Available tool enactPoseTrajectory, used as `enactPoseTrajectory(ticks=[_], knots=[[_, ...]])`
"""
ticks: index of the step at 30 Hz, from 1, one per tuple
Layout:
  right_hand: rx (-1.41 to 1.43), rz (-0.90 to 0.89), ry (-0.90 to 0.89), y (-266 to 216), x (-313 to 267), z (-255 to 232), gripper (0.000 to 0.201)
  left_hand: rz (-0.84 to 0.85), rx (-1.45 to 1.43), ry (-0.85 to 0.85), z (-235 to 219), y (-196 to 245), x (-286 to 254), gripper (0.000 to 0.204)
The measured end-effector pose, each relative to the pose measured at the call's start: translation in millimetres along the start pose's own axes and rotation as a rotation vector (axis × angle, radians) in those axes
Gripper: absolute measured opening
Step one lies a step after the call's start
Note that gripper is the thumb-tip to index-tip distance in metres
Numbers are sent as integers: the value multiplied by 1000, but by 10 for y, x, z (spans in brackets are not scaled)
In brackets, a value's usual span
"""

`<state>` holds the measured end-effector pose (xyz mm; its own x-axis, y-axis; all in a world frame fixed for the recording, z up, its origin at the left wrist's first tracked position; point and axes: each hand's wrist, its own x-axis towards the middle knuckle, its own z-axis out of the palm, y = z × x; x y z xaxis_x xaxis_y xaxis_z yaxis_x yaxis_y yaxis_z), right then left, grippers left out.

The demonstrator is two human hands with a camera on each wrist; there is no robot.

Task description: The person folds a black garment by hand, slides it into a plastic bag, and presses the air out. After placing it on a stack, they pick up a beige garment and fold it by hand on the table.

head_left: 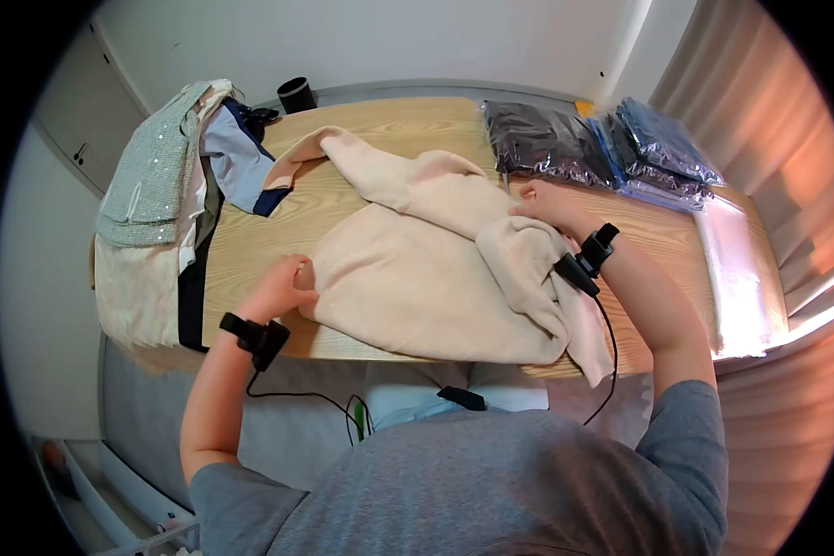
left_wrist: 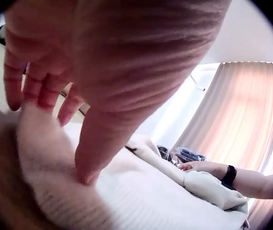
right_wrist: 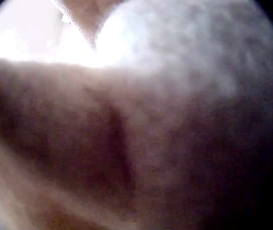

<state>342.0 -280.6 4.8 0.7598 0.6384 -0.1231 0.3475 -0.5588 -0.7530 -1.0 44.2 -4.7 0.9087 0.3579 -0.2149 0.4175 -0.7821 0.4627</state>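
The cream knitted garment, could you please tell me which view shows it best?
The head view, showing nearly the whole cream knitted garment. The left wrist view shows part, close up; the right wrist view, only a blur.

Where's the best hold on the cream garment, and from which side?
Probably the left edge of the cream garment, from the left, where the left hand holds it: it lies spread smoother there, whereas the right side is bunched in folds.
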Motion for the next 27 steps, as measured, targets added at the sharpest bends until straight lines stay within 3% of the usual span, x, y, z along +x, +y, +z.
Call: enactPoseTrajectory(ticks=[1, 2, 6, 8, 9, 11, 15, 17, 21, 22, 25, 26, 27], knots=[[-53, -18, -85, -52, -20, 13, 50, 143, -3, 182, 114, -92, -31, 58], [-106, -35, -170, -89, -39, 26, 50, 93, -128, 188, 142, -27, -68, 55], [-250, -152, -128, -171, -157, 38, 47, -75, -332, 146, 102, 75, -83, 52], [-261, -323, 200, -212, -291, -63, 46, -79, -461, 187, 51, -94, -16, 49], [-264, -313, 199, -254, -384, -138, 46, -78, -465, 177, -33, -92, -26, 49], [-264, -292, 515, -284, -551, -289, 39, -159, -621, 245, -237, -131, -46, 45], [-456, -231, 352, 85, -658, -513, 40, -102, -627, 415, -293, -503, 140, 43], [-575, -23, 134, 149, -612, -598, 42, -214, -566, 404, -294, -581, 169, 38], [-641, -138, 196, 59, -335, -695, 45, -298, -664, 257, -236, -662, 191, 46], [-615, -151, 195, 87, -202, -666, 46, -233, -709, 285, -132, -890, 259, 50], [-579, -117, 209, 224, 98, -469, 44, -249, -588, 275, -83, -1029, 243, 48], [-576, -66, 215, 238, 162, -422, 40, -367, -492, 219, -202, -663, 99, 46], [-572, -74, 215, 223, 189, -406, 40, -370, -490, 227, -187, -733, 105, 46]])
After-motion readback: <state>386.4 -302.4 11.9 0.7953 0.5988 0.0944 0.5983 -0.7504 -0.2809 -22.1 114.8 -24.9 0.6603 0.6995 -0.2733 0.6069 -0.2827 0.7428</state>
